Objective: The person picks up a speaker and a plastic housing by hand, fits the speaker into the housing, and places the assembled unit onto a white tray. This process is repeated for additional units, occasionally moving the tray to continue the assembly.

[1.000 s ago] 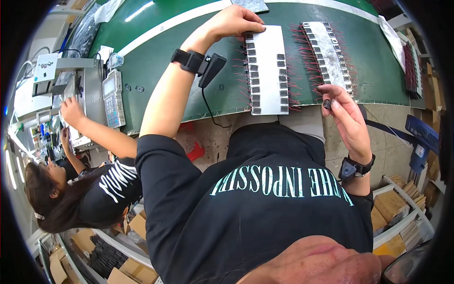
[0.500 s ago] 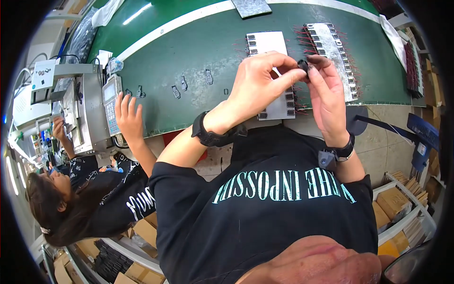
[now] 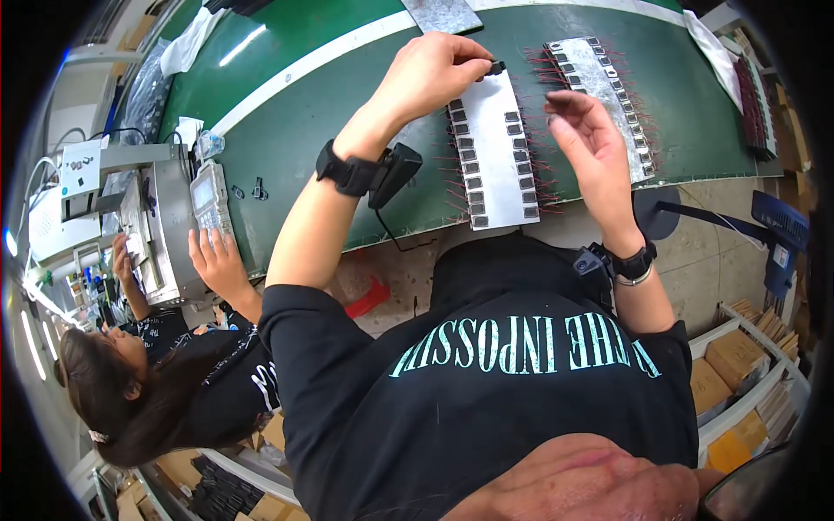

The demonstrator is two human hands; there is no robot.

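My left hand reaches to the far end of a long white board, its thumb and fingers pinched on a small black square part. Similar black parts with thin red wires line both long sides of this board, wires pointing outward. To the right of it hovers my right hand, fingers loosely curled, thumb apart from them, nothing visible in the grasp. Just beyond that hand lies a second, greyish board, edged with the same wired black parts and partly covered by my fingers.
Left of me a co-worker's hand is beside a grey keypad unit on a machine. Small loose black parts lie near it. A metal plate rests at the back, and stacked wired boards stand at the right edge.
My hands have parted. The left carried the black part leftward and away from me to the white board's far end; the right let go of it. The co-worker's hand moved down off the table.
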